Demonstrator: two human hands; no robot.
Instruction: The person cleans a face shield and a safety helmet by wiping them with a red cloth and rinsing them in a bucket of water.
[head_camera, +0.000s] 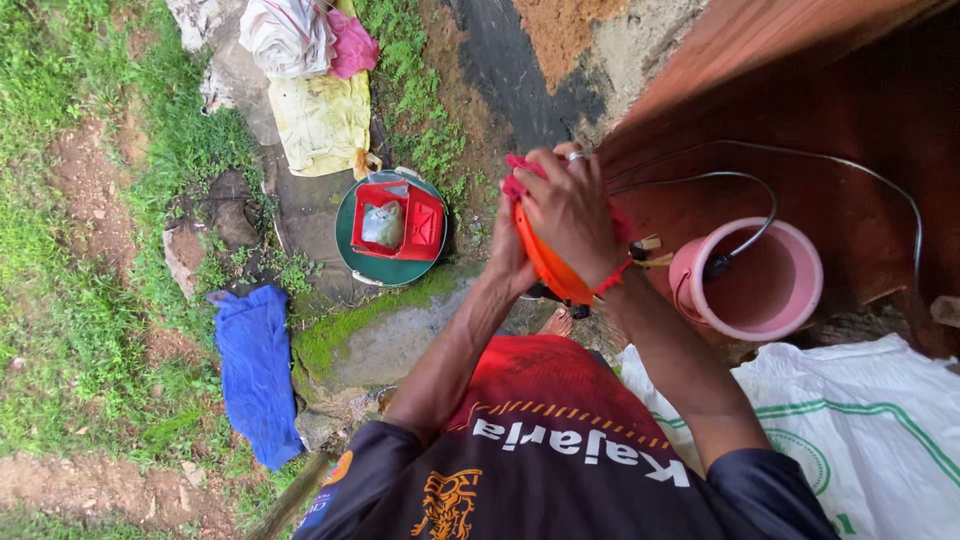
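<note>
Looking straight down at outdoor ground: grass (70, 200) and bare dirt patches spreading over the left side, a mossy concrete slab (390, 335) sitting in the middle, a reddish-brown wall (830, 90) rising along the right. Lying on the grass, a blue cloth (255, 370); further up, a pale yellow cloth (322, 120) with a white bundle (290, 35) and a pink cloth (352, 48) piled on its top end. Resting on the slab, a green round basin (385, 262) holding a red basket (415, 225) with a clear plastic bag (382, 225) inside. Standing against the wall, a pink bucket (755, 280) with a black cable (740, 195) dropping into it. Spreading across the lower right, a white woven sack (870, 420) with green stripes.

Getting hard to make out the orange round object (548, 265), mostly covered by the hands, only its curved rim showing. Sack running off the frame edge.

Right hand (572, 210), wearing a ring, curling its fingers over the top of the orange object and a red rag (516, 180), gripping both. Left hand (510, 255) clasping the object's left side from behind, fingers mostly hidden. Holding the object up at chest height, above the slab, near the pink bucket
</note>
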